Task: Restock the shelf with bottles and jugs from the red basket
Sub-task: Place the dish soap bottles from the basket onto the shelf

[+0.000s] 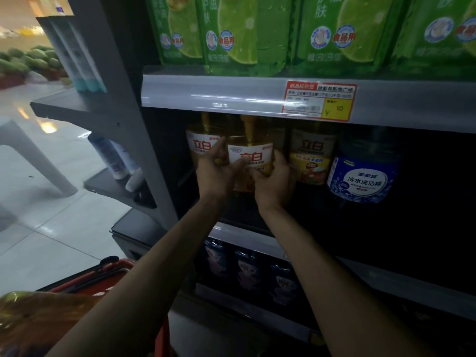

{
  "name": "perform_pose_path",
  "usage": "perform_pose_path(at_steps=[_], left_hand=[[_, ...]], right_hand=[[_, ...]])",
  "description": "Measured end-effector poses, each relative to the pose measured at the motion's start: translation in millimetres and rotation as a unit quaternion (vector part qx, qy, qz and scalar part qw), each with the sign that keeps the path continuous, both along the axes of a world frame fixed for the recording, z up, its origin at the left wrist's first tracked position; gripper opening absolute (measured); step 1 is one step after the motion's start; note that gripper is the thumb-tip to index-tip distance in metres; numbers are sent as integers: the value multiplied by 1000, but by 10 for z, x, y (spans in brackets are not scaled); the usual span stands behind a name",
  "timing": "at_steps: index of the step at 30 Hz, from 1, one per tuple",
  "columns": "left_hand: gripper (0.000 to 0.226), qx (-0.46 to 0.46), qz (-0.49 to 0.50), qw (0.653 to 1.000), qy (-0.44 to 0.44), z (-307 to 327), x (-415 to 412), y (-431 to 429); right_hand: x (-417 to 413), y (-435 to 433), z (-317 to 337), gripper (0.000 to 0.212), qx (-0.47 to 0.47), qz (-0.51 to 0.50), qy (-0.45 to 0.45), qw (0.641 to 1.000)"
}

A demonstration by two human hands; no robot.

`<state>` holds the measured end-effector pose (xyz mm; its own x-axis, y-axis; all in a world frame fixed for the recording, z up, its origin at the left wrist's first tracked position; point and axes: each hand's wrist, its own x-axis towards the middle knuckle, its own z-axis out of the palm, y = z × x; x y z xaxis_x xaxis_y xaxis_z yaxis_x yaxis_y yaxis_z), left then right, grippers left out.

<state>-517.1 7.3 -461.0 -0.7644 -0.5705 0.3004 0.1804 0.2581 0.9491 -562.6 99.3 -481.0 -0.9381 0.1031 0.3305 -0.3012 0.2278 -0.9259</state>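
Note:
A yellow detergent jug [253,143] with a white and red label stands on the middle shelf [247,235]. My left hand [216,173] grips its left side and my right hand [271,181] grips its lower right side. Another yellow jug [202,140] stands just left of it, partly hidden by my left hand. To the right stand a third yellow jug [313,155] and a blue jug [364,173]. The red basket [103,276] sits at the bottom left, with a yellow jug [33,320] lying in it.
Green refill packs [231,34] fill the shelf above, over a price tag [319,101]. Dark pouches [247,269] line the shelf below. A grey side rack [113,184] holds small bottles on the left. Tiled floor and a green produce pile [28,60] lie further left.

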Motion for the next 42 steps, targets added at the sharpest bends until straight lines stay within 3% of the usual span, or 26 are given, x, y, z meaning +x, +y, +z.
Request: perform_pose_path(at_steps=[6, 11, 22, 27, 31, 33, 37, 42], left_hand=[[47, -9, 9, 1000, -5, -28, -3, 0], [54, -5, 1, 1000, -15, -49, 55, -42], [42, -47, -40, 996, -59, 120, 728, -14], [38, -110, -37, 991, -70, 253, 1409, -34], [41, -165, 3, 981, -106, 119, 2163, -252], [46, -213, 18, 967, -136, 39, 2510, -355], [47, -225, 45, 957, -177, -77, 3141, -563], [49, -225, 81, 948, -211, -342, 3712, -713]], right_hand=[[19, -57, -23, 63, -32, 1, -16, 999], [97, -8, 31, 70, -74, 46, -51, 995], [610, 369, 305, 63, -114, 110, -84, 984], [937, 419, 324, 57, -49, 178, -79, 980], [1149, 409, 349, 65, 33, 241, -89, 966], [1250, 380, 336, 69, 93, 268, -89, 955], [1500, 223, 282, 76, 196, 324, -63, 924], [1871, -37, 270, 69, 288, 390, -13, 875]])
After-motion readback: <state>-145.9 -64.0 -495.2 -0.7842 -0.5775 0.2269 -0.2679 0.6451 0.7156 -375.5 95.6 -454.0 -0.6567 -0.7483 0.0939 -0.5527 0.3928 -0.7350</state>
